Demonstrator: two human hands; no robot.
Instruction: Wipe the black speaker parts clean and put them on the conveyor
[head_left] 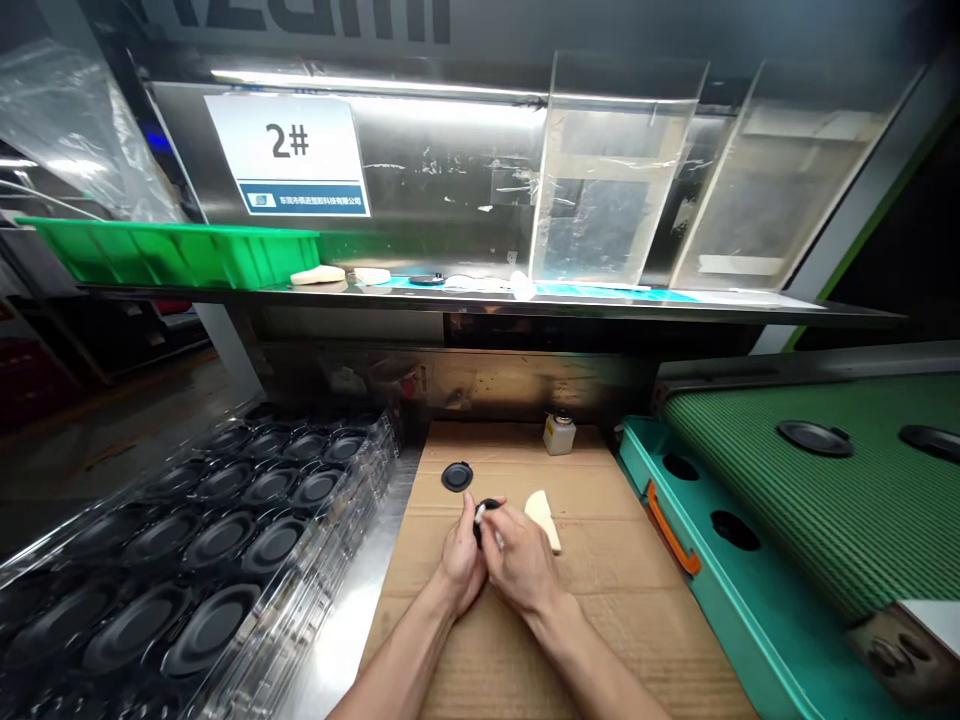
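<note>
While over the cardboard sheet on the bench, left hand and right hand close together, clamped on a small black round part, its long axis hidden; white tip angled up-left; cream foam wedge just right.

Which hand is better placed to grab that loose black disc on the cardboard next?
Left, I'd judge: the left hand sits nearly straight below the black disc, while the right hand is further across, nearer the white block. Both are on the small black part.
</note>
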